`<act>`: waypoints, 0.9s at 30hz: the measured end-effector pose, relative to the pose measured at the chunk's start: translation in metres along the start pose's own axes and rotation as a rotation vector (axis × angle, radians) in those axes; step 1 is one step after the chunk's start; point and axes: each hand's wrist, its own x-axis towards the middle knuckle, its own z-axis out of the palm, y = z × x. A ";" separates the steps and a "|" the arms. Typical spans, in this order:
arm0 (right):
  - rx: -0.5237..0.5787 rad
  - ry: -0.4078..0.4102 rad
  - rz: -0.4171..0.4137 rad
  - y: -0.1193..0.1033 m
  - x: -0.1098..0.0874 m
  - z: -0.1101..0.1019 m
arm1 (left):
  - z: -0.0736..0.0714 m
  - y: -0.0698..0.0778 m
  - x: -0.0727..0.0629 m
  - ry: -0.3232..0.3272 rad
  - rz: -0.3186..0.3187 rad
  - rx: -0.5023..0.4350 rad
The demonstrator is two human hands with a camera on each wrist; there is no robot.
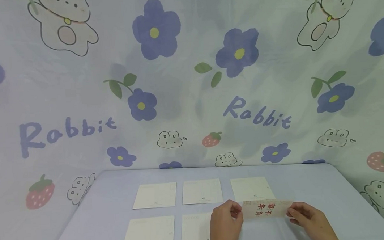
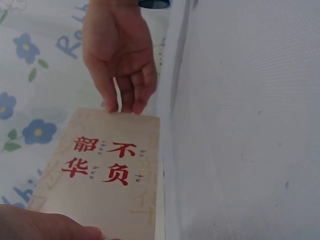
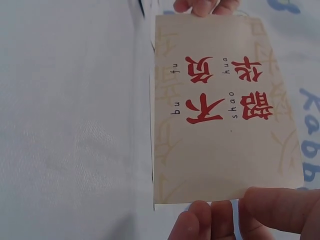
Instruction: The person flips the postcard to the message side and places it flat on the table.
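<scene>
Between both hands a beige postcard [image 1: 267,209] with red Chinese characters is held up, tilted, over the near right part of the table. My left hand [image 1: 226,223] pinches its left edge and my right hand [image 1: 309,219] pinches its right edge. In the left wrist view the printed side of the card [image 2: 107,170] shows, with small pinyin beside the characters. The right wrist view shows the same face of the card [image 3: 225,110], with the right thumb [image 3: 280,207] on its edge.
Cream cards lie blank side up in rows on the pale table [image 1: 312,186]: a back row of three, left [image 1: 155,195], middle [image 1: 202,191] and right [image 1: 251,188]. Nearer lie two more, one at left [image 1: 149,232] and one [image 1: 194,228] partly behind my left hand. A rabbit-print curtain [image 1: 191,98] hangs behind.
</scene>
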 end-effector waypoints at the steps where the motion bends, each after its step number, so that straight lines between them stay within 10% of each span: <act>1: 0.012 -0.006 0.007 0.000 0.000 0.000 | 0.000 0.000 0.000 -0.004 -0.004 -0.013; 27: 0.342 -0.079 0.119 0.007 0.005 -0.005 | -0.002 -0.004 0.003 -0.060 -0.026 -0.111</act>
